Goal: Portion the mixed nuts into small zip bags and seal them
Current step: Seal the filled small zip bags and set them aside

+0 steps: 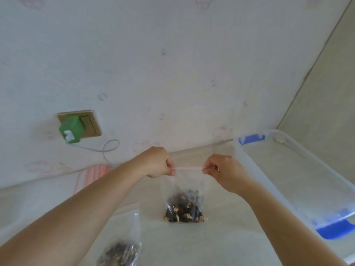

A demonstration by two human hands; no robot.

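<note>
While both arms were stretched forward over the worktop [221,246], the left hand [156,163] and the right hand [223,170] each pinched one end of the pink zip strip [189,166] along the top of a small clear zip bag [185,189]. Fingers of both hands were curled tight round the bag's upper corners, and the strip ran taut and level between them. The bag hung upright from this grip, with its lower edge at or just above the worktop; contact could not be confirmed. A portion of mixed nuts [184,210], dark with some pale pieces, had settled in the bottom of the bag, and the upper half was flat and see-through.

A second bag of nuts [120,250] lay on the worktop at the near left, beneath the left forearm, apart from the held bag. A large clear plastic container [269,179] with blue latches stood on the right, just beside the right hand. A stack of pink-striped items [92,175] lay against the wall on the left, too blurred to identify. On the wall [172,73] behind, a green plug [72,129] sat in a gold-framed socket, with a pale cable looping down from it
</note>
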